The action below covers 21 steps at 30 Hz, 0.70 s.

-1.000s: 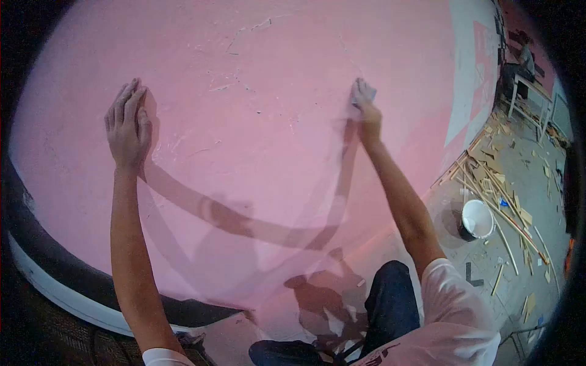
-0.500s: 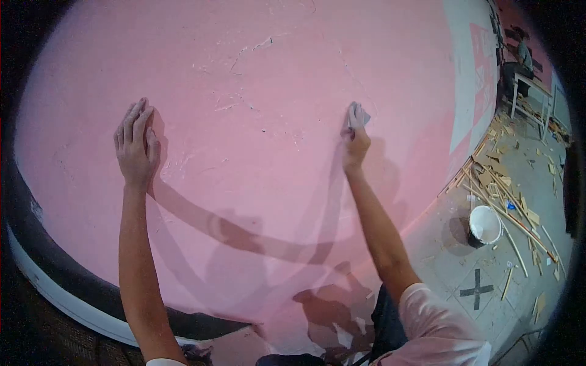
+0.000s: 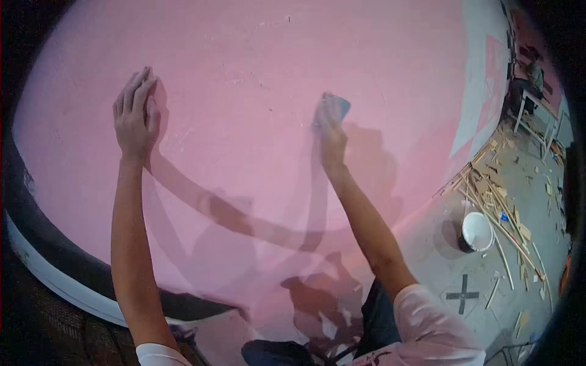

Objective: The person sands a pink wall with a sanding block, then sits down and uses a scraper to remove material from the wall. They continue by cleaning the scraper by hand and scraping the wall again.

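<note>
A large pink wall (image 3: 244,140) with scattered scratches and chipped white marks fills most of the view. My left hand (image 3: 135,116) rests flat against it at the left, fingers stretched upward and holding nothing. To the right, my right hand (image 3: 331,131) presses a small blue-grey piece of sandpaper (image 3: 343,107) to the surface. Motion blurs those fingers, and they cover part of the sheet. Pale dust coats the fingers of both hands. Shadows of my arms fall across the wall beneath them.
A white bucket (image 3: 477,232) stands on the grey floor at the right. Thin wooden strips (image 3: 510,229) and scraps litter the ground beside it. Farther back, a person (image 3: 532,79) is near a white table (image 3: 537,107). A dark tape cross (image 3: 464,294) marks the floor.
My right hand has swept left across the wall with the sandpaper, more of which now shows. My left hand stays flat on the wall. The view has shifted slightly.
</note>
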### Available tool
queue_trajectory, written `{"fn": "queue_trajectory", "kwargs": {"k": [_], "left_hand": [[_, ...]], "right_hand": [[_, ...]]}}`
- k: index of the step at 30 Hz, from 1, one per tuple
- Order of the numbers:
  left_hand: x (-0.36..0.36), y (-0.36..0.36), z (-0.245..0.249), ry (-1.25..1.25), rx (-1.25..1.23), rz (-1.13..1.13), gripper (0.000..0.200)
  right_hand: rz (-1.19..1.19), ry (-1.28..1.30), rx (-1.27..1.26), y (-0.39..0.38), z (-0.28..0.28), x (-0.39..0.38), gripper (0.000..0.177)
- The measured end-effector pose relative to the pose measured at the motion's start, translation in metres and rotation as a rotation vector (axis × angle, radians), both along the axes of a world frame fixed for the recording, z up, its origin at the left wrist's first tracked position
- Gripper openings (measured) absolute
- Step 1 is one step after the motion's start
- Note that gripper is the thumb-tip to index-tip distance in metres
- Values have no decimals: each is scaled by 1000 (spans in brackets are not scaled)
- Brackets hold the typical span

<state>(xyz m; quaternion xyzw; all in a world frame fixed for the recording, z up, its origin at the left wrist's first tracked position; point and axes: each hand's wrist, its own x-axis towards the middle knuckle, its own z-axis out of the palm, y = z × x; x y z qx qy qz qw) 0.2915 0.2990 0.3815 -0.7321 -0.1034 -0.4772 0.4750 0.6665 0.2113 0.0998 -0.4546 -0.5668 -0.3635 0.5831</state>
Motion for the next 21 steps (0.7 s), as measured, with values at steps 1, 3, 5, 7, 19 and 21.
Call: {"fn": "queue_trajectory", "kwargs": {"k": [1,3,5,7,19,21], "left_hand": [[3,-1,1,4,0,-22,43],[2,-3,4,-5,11,-36,43],[2,-2,3,1,2,-24,42],[3,0,5,9,8,-19,39],[-3,5,5,23,54,-9,38],[-2,6,1,18,48,-15,39]], "right_hand": [[-63,154,13,4,-14,-8,45],[-77,-143,-36,-33,8,-5,49],[-83,-152,-59,-43,6,-1,48],[-68,-67,-71,-38,3,-21,56],[-155,115,-18,-5,-41,-52,49],[-151,94,-23,-9,-45,-51,52]]}}
